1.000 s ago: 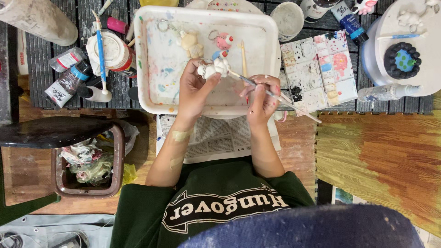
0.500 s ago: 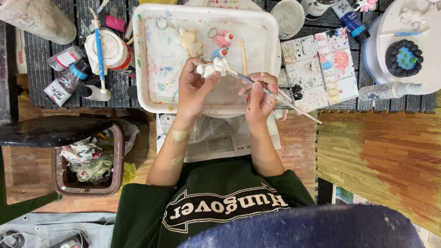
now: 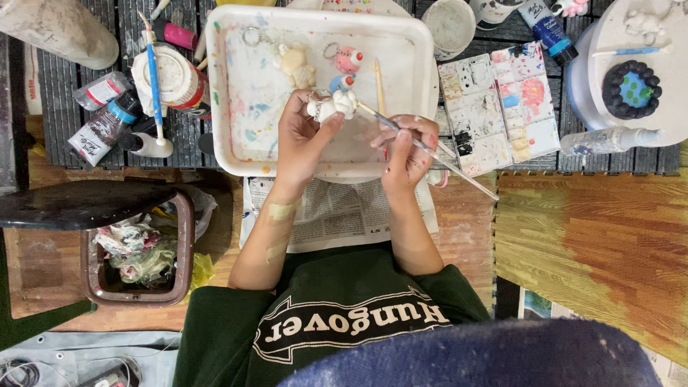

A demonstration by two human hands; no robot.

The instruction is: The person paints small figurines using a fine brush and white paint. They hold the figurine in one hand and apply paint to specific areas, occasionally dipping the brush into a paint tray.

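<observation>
My left hand [image 3: 301, 140] grips a small white figurine [image 3: 331, 106] over a paint-stained white tray [image 3: 236, 86]. My right hand [image 3: 408, 152] holds a thin paintbrush [image 3: 437, 154], and its tip touches the figurine's right side. Inside the tray lie a cream bear-shaped figure [image 3: 297, 66], a pink and red keyring figure [image 3: 348, 59] and a thin wooden stick [image 3: 379, 84].
A square paint palette [image 3: 498, 107] lies right of the tray. Paint bottles [image 3: 104, 129] and a lidded jar [image 3: 172, 75] stand at the left. A blue paint bottle [image 3: 546, 29], a white round stand [image 3: 631, 64], a clear spray bottle [image 3: 605, 141], newspaper [image 3: 337, 215] and a waste bin [image 3: 140, 251] surround me.
Both hands stay over the tray; the brush has shifted slightly against the figurine. Little else differs.
</observation>
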